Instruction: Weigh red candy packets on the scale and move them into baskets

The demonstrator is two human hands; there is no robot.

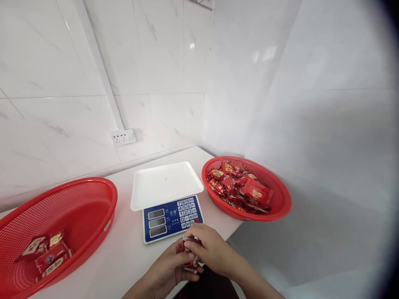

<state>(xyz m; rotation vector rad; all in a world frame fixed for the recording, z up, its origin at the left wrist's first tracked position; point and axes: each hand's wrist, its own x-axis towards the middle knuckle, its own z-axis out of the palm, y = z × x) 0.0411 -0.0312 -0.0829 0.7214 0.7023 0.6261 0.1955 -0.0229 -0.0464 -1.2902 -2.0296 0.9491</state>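
Observation:
Close together in front of the scale, at the table's near edge, both my hands are closed around small red wrapped snack packets [193, 262]. My left hand [174, 263] cups them from below and the left. From above and the right, my right hand [213, 249] grips the same bunch, its fingers covering much of it. How many packets there are I cannot tell. Just beyond my hands stands a digital scale [171, 220] with a blue keypad panel. Its white weighing tray [166, 182] has nothing on it.
To the right, a red plastic basket [282, 199] holds many red snack packets [240, 185]. At the left, another red basket [90, 199] holds several red packets [51, 255]. Behind the white table [121, 232] rises a tiled wall with a power socket [124, 137].

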